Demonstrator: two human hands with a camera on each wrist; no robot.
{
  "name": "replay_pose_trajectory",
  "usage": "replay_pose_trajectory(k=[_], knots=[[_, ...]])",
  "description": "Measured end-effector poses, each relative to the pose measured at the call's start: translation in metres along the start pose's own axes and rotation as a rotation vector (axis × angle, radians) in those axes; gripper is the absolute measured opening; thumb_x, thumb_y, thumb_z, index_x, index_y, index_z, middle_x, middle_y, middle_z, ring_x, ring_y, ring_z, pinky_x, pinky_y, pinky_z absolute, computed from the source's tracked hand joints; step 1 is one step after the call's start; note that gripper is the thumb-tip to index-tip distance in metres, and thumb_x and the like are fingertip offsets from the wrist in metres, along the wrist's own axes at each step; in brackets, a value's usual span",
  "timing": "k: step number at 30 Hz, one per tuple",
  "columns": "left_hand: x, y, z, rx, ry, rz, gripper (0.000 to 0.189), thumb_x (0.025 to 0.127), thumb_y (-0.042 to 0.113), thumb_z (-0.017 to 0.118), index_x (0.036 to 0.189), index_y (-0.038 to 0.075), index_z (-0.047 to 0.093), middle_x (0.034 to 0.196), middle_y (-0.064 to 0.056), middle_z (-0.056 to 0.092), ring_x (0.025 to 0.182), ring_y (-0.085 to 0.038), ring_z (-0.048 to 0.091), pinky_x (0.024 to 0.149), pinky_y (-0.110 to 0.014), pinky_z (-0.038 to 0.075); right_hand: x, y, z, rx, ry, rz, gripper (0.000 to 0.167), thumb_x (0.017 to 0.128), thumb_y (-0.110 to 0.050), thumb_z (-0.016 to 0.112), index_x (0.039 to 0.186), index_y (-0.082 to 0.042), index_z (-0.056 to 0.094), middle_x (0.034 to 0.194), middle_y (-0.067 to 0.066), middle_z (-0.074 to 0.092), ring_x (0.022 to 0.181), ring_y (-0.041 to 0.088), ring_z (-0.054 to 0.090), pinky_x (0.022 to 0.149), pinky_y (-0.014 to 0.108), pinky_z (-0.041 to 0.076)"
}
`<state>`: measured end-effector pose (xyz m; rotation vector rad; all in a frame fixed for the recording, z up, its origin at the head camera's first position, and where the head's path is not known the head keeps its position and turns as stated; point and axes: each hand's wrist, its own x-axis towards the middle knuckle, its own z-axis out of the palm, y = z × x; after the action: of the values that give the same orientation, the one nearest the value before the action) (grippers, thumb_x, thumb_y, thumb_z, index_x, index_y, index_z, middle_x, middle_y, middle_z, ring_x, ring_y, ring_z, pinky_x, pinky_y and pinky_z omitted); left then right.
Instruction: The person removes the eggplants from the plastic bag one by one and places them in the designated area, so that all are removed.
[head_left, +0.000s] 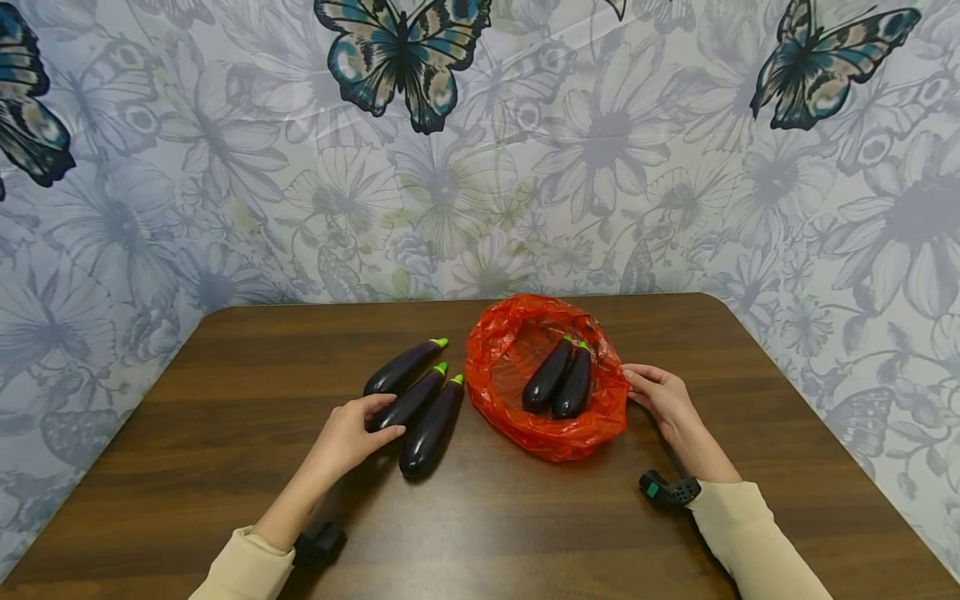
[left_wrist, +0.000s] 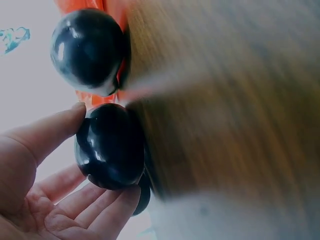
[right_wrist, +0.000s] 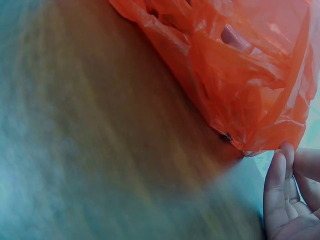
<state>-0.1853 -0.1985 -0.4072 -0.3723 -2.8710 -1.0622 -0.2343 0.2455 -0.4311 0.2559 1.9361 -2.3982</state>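
Note:
My left hand (head_left: 351,435) holds the middle one of three dark purple eggplants on the table, its thumb on one side and fingers on the other. That eggplant (head_left: 409,400) points its green stem away from me; in the left wrist view its rounded end (left_wrist: 110,150) sits between thumb and fingers. One eggplant (head_left: 433,429) lies to its right, another (head_left: 401,369) to its left and farther back. My right hand (head_left: 666,398) pinches the right edge of an open red plastic bag (head_left: 491,387). Inside the bag lie two eggplants (head_left: 549,375), side by side.
The brown wooden table (head_left: 525,533) ends at a back edge against a wall covering with flowers and butterflies (head_left: 405,58). Each wrist wears a dark band; the right band (head_left: 669,490) shows a green spot.

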Motion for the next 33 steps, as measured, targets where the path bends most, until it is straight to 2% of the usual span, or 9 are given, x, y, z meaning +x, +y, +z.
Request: replay_pose_trajectory(k=[11,17,21,28,33], knots=[[-0.0008,0.0008,-0.0008,0.01,-0.011,0.006,0.05,0.079,0.019,0.077,0.121,-0.002,0.06,0.117,-0.021,0.06,0.101,-0.037,0.06,0.085,-0.049,0.046,-0.0016,-0.0009,0.0006,0.0,0.005,0.007,0.023,0.091,-0.002,0.06,0.08,-0.018,0.073,0.083,-0.006,0.067,0.07,0.005,0.06,0.066,0.019,0.051],[-0.0064,0.0003,-0.0061,0.031,-0.046,0.004,0.054,0.077,0.008,0.076,0.125,-0.004,0.056,0.119,-0.023,0.058,0.1,-0.04,0.059,0.082,-0.048,0.048,-0.0026,-0.0015,0.001,0.006,0.005,0.007,0.021,0.091,-0.002,0.06,0.082,-0.016,0.073,0.084,-0.006,0.067,0.07,0.005,0.06,0.066,0.019,0.051],[-0.0055,0.002,-0.0066,0.041,-0.065,-0.004,0.053,0.079,0.003,0.073,0.127,-0.004,0.054,0.121,-0.025,0.056,0.102,-0.041,0.058,0.083,-0.049,0.047,-0.002,-0.0011,-0.0008,-0.004,0.008,0.003,0.022,0.091,-0.002,0.059,0.082,-0.017,0.073,0.084,-0.007,0.067,0.071,0.005,0.06,0.066,0.019,0.051],[0.0004,0.0038,-0.0039,0.021,-0.065,-0.018,0.053,0.079,0.003,0.073,0.128,-0.005,0.053,0.122,-0.025,0.055,0.103,-0.04,0.058,0.083,-0.047,0.048,-0.0037,-0.0017,0.0001,0.004,0.008,0.008,0.022,0.092,-0.002,0.059,0.082,-0.017,0.073,0.085,-0.006,0.067,0.071,0.005,0.06,0.067,0.019,0.051],[-0.0024,0.0043,-0.0075,0.019,-0.056,-0.025,0.053,0.079,0.005,0.074,0.127,-0.005,0.054,0.121,-0.025,0.056,0.102,-0.038,0.059,0.083,-0.046,0.048,-0.0025,-0.0036,0.0013,-0.001,0.005,0.008,0.019,0.091,-0.004,0.06,0.084,-0.015,0.073,0.085,-0.006,0.067,0.07,0.005,0.06,0.067,0.019,0.051]])
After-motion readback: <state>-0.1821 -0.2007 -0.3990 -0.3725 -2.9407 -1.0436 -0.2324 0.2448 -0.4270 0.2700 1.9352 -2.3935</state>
